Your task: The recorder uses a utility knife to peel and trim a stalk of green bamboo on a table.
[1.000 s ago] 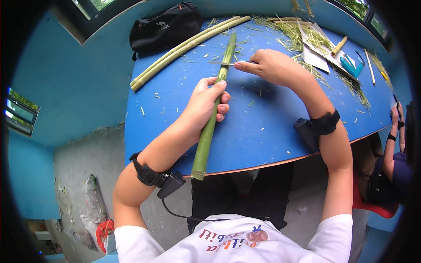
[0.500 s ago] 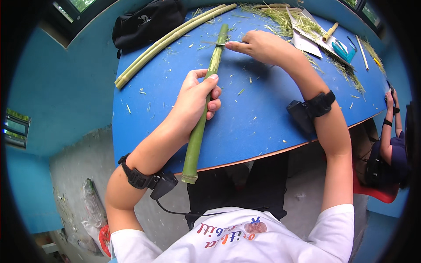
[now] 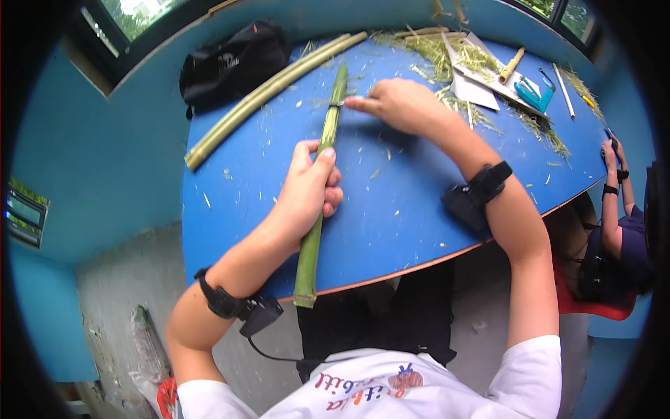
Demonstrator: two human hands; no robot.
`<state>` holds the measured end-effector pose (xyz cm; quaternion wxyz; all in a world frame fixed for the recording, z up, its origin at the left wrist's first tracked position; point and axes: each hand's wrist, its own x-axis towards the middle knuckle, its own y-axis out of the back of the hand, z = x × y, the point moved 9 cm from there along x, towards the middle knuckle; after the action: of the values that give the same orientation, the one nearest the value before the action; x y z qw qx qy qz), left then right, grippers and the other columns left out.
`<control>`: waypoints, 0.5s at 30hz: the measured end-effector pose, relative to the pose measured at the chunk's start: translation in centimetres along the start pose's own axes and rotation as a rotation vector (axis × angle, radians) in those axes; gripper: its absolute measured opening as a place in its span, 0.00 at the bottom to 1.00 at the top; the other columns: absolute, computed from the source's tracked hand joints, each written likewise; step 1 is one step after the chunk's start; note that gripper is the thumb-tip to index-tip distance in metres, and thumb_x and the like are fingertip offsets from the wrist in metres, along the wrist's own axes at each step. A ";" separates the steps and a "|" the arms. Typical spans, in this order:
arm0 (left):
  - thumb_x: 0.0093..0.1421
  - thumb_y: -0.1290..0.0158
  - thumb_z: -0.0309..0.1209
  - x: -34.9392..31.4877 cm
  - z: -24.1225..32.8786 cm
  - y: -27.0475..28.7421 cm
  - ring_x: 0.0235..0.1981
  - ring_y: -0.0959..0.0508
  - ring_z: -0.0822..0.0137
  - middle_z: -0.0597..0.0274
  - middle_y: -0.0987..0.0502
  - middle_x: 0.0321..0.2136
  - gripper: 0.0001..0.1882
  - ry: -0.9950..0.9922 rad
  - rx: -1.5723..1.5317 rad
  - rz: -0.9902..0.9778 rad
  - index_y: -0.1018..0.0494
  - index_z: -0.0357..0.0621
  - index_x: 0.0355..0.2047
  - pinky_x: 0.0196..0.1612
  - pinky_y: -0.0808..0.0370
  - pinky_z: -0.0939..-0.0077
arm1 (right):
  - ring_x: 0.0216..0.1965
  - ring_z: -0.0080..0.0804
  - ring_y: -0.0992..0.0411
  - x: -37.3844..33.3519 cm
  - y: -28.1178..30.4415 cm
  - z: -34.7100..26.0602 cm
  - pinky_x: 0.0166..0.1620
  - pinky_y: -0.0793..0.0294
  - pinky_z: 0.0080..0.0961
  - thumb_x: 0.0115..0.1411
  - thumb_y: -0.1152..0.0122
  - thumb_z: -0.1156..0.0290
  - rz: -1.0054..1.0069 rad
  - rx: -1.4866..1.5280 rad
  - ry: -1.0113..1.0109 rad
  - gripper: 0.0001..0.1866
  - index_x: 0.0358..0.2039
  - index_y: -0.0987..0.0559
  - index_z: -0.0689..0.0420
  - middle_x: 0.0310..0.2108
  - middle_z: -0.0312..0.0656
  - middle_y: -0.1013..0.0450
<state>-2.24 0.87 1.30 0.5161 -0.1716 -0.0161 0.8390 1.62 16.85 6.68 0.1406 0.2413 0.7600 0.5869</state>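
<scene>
A green bamboo stalk (image 3: pixel 309 265) slants away from me across the table's near edge, its lower end sticking out over my lap. My left hand (image 3: pixel 310 185) is wrapped round its middle, thumb on top. Beyond that hand, the stalk's skin has been scraped to a pale, streaky patch. Across this upper part lies a thin metal blade (image 3: pixel 336 104). My right hand (image 3: pixel 398 103) is closed on the blade's right end with the index finger stretched along it; the rest of the grip is hidden beneath the hand.
Two long peeled bamboo poles (image 3: pixel 272 91) lie at the left beside a black bag (image 3: pixel 234 66). Shavings (image 3: pixel 436 56), white sheets (image 3: pixel 474 91), a short bamboo piece (image 3: pixel 511 65) and a blue tool (image 3: pixel 535 94) are at the far right. Another person's hands (image 3: pixel 613 152) are at the right edge.
The whole view has shifted, so the table sits lower in the picture. Along the stalk, the blade and my right hand have come slightly nearer to my left hand, which keeps its grip.
</scene>
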 end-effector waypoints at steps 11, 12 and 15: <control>0.64 0.59 0.35 0.1 -0.1 1.4 0.14 0.40 0.81 0.67 0.40 0.22 0.15 0.016 0.030 0.003 0.47 0.43 0.47 0.13 0.42 0.89 | 0.32 0.52 0.27 0.4 -0.6 -0.4 0.37 0.29 0.42 0.54 0.58 0.35 -0.025 0.025 0.016 0.37 0.28 0.21 0.62 0.24 0.56 0.27; 0.64 0.59 0.35 0.2 -0.2 1.4 0.14 0.40 0.81 0.67 0.40 0.22 0.16 0.020 0.019 0.002 0.47 0.43 0.47 0.13 0.42 0.89 | 0.31 0.52 0.27 0.1 -0.8 -0.4 0.37 0.30 0.41 0.55 0.58 0.35 -0.094 0.038 0.012 0.38 0.28 0.22 0.63 0.24 0.56 0.27; 0.64 0.59 0.36 -0.1 -0.3 1.3 0.14 0.40 0.81 0.68 0.40 0.21 0.15 0.020 -0.008 0.020 0.46 0.43 0.47 0.13 0.42 0.90 | 0.30 0.51 0.28 -0.3 -0.7 -0.6 0.36 0.30 0.41 0.55 0.59 0.35 -0.091 0.048 0.020 0.38 0.26 0.22 0.63 0.23 0.56 0.27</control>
<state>-3.27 0.17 0.81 0.5072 -0.1823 -0.0127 0.8422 1.44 16.05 6.19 0.1538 0.2037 0.7853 0.5640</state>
